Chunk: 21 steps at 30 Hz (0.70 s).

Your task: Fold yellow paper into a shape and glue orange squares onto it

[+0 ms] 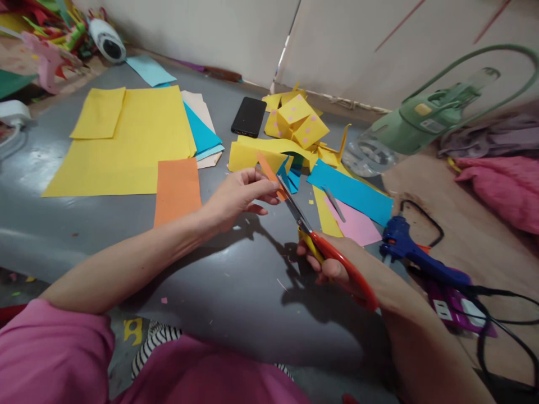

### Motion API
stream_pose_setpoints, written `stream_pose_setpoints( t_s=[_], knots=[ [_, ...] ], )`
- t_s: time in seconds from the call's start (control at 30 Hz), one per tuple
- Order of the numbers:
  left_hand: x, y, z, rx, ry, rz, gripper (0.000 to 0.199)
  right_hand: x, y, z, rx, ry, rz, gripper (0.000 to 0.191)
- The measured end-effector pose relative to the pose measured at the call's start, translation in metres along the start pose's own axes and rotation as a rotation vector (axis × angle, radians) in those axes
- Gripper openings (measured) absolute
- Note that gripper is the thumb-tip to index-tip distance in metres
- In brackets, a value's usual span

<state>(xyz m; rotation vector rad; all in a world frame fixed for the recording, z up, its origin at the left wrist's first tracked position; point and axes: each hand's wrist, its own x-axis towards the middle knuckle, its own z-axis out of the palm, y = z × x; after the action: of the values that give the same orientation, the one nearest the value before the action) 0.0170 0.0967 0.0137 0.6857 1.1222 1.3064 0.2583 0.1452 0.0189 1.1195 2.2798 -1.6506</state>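
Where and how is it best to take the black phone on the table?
Probably pinch the black phone by its two long edges, from above and its left: it lies flat, and folded yellow paper with pink dots crowds its right side. The left hand is nearer but holds an orange strip.

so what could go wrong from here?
Cut: the scissors have their blade tips right by the left hand, so a slip could nick a finger.
Ragged edge: the orange strip is narrow, in a fingertip grip, and may twist.
Burn: the blue glue gun lies near the right hand; contact might burn if it's hot, which I can't tell.
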Motion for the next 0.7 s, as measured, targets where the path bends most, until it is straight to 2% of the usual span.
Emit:
stream_pose_setpoints(
  t_s=[0.43, 0.6, 0.7],
  knots=[
    [0.0012, 0.0006, 0.0001, 0.024, 0.001, -0.011, 0.018, 0.0028, 0.0077, 0.0006, 0.061, -0.011, 0.015, 0.064],
    [0.0014, 0.0008, 0.0004, 0.038, 0.008, -0.011, 0.018, 0.0024, 0.0051, 0.0006, 0.083, -0.031, 0.004, 0.068],
    [0.0, 0.0015, 0.0019, 0.061, 0.009, -0.024, 0.019, 0.0009, -0.0001, 0.0026, 0.049, -0.014, 0.002, 0.08]
  ],
)
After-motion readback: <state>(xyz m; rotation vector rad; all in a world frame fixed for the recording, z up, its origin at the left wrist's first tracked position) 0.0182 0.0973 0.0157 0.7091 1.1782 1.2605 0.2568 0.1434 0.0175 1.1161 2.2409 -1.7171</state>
